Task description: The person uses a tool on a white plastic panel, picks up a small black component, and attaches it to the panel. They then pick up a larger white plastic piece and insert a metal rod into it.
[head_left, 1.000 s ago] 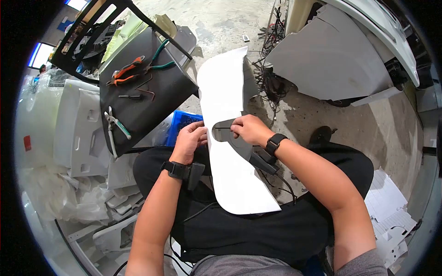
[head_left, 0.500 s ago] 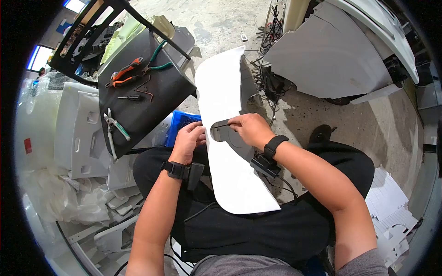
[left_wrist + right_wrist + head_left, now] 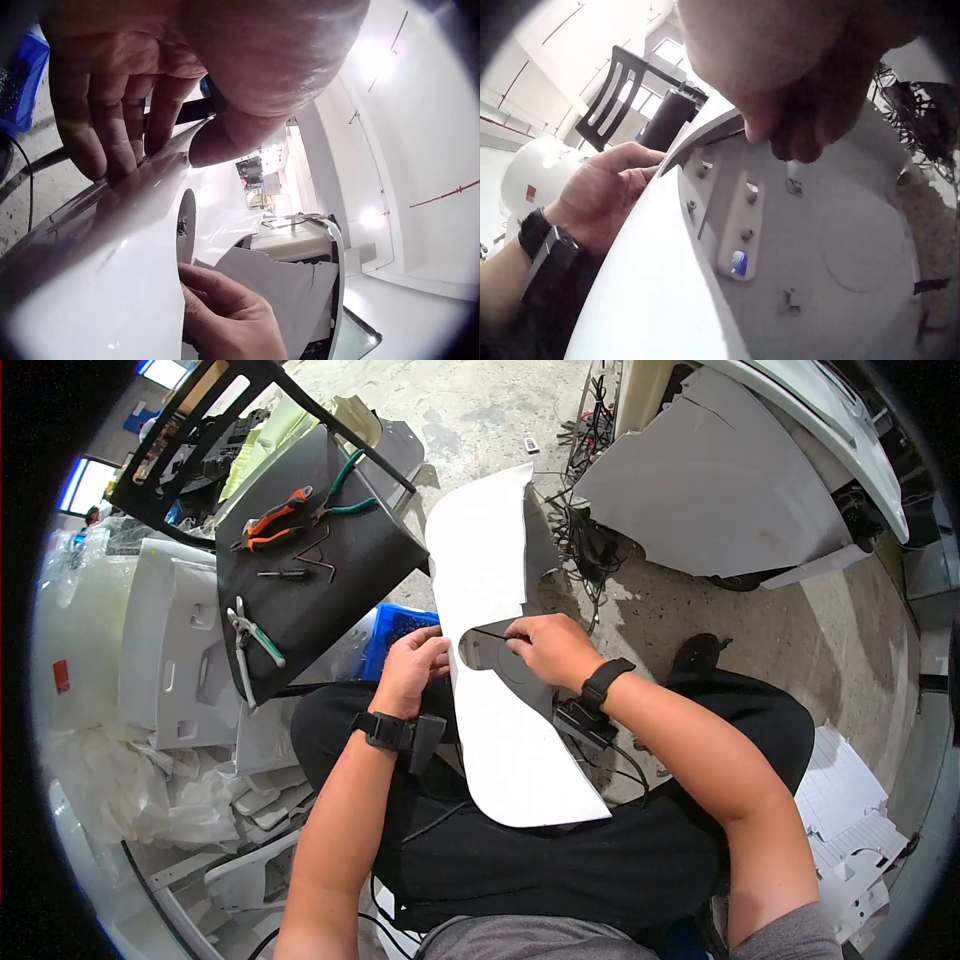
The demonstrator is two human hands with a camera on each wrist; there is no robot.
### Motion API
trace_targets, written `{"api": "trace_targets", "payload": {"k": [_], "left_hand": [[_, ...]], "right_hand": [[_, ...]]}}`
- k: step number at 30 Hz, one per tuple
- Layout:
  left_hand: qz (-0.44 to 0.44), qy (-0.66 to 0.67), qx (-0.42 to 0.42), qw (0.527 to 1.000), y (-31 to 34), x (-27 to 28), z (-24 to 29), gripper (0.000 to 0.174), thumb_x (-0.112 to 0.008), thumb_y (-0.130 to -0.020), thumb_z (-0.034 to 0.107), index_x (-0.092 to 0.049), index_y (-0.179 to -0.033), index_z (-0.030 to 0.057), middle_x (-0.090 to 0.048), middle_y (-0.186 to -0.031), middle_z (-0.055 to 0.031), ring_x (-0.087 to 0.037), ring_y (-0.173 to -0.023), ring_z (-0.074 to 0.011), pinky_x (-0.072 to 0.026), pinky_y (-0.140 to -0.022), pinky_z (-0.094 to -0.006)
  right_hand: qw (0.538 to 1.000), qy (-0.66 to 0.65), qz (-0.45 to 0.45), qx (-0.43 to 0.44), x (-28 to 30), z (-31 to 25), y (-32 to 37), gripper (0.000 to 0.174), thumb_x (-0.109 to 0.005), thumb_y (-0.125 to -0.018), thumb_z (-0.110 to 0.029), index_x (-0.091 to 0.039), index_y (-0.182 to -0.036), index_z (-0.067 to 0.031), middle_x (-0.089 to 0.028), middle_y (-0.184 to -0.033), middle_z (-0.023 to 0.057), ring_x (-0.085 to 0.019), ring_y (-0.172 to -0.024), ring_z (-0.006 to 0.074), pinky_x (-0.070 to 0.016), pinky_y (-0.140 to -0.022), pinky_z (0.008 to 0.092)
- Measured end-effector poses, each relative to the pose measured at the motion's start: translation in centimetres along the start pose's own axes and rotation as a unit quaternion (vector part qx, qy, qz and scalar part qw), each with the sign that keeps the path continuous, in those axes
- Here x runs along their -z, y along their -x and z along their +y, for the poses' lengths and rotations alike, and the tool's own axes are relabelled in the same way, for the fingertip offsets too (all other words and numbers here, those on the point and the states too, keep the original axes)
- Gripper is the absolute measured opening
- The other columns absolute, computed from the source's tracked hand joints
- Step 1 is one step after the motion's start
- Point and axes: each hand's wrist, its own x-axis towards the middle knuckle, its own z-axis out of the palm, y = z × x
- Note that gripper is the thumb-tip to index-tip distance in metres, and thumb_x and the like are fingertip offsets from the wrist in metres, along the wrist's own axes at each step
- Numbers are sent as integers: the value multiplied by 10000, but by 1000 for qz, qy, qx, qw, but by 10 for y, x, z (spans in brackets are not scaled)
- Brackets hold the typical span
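Note:
A long white curved panel (image 3: 500,745) lies across the person's lap, with a rounded cutout midway along it and a grey inner face behind. At the panel's left edge, the left hand (image 3: 408,668) pinches it beside the cutout, thumb and fingers on opposite sides. Over the cutout, the right hand (image 3: 552,648) holds a thin dark rod (image 3: 489,633), like the shaft of a hex key, between thumb and fingers. Its tip reaches the cutout's left side, behind the panel's rim. In the right wrist view, screws (image 3: 748,235) sit in a slotted strip (image 3: 739,217) on the inner face.
Left, a black chair seat (image 3: 300,600) bears orange-handled pliers (image 3: 272,518), green-handled pliers (image 3: 345,502), more pliers (image 3: 255,632), a small dark bit (image 3: 283,573) and hex keys (image 3: 320,565). Beyond the left hand is a blue bin (image 3: 385,635). Cables (image 3: 590,550) and a large grey-white shell (image 3: 715,485) lie ahead right.
The right hand shifts slightly left, then back right, and the rod swings from sloping up toward the hand to sloping down. The left hand keeps its hold on the panel.

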Motion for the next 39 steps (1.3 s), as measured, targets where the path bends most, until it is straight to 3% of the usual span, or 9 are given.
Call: {"api": "trace_targets", "payload": {"k": [8,13,16,18,26,28,32,34,39], "left_hand": [[23,-51,-14,998,0,-4,3,411,-614,-822,146,-529,-1157,-76,-635,-948,-92,-590,-764,-113,-472,-679,-231],[20,-91,-33,995,2,-4,4,503,-696,-770,128,-507,-1178,-96,-645,-979,-122,-601,-799,-125,-481,-683,-237],[34,-113,-31,993,1,-4,6,535,-696,-773,103,-476,-1221,-91,-643,-887,-61,-544,-718,-76,-431,-642,-207],[31,-180,-44,982,-2,-2,7,657,-720,-742,135,-415,-1271,-108,-661,-900,-120,-598,-741,-111,-478,-662,-233],[12,-136,-33,990,0,-5,12,692,-732,-730,130,-394,-1288,-103,-657,-857,-107,-589,-722,-100,-476,-654,-228],[9,-99,-35,994,0,-6,11,680,-735,-730,128,-406,-1280,-101,-654,-849,-102,-587,-720,-100,-474,-654,-226],[8,-72,-34,997,-7,-3,1,572,-694,-783,174,-462,-1239,-82,-642,-865,-88,-586,-713,-103,-477,-659,-227],[17,-52,-26,998,-9,-1,0,518,-666,-811,198,-490,-1215,-73,-639,-870,-80,-589,-712,-105,-478,-657,-226],[4,6,-4,1000,-8,-1,-1,372,-548,-894,232,-544,-1127,-58,-628,-893,-65,-586,-704,-104,-467,-642,-215]], "right_hand": [[996,-60,-56,-19,14,1,2,174,-572,-825,-125,-610,-921,14,-664,-802,131,-641,-742,256,-490,-684,328],[994,-73,-84,23,5,0,1,166,-558,-822,-148,-621,-934,-43,-653,-832,136,-616,-786,300,-477,-706,377],[992,-41,-109,57,-6,4,-6,173,-535,-835,-137,-604,-959,-38,-646,-846,153,-611,-809,317,-469,-708,405],[993,-5,-106,41,-8,2,-8,163,-530,-837,-136,-600,-947,-37,-643,-846,163,-608,-817,328,-463,-710,420],[983,63,-171,-24,-7,5,-5,181,-493,-844,-130,-570,-905,22,-625,-874,221,-592,-849,373,-444,-738,447],[969,-127,-169,-129,-12,10,-7,203,-487,-842,-124,-544,-913,58,-617,-810,191,-607,-765,307,-462,-697,397],[984,-77,-83,-135,-27,3,-17,192,-489,-824,-123,-545,-851,59,-587,-744,126,-577,-639,208,-460,-583,332],[931,-228,-112,-261,-30,-5,-22,189,-523,-831,-168,-568,-819,14,-506,-626,30,-484,-504,131,-390,-460,273],[848,-396,-148,-319,-32,-8,-29,190,-523,-862,-200,-597,-804,-35,-363,-514,-49,-348,-430,77,-296,-401,253]]}}
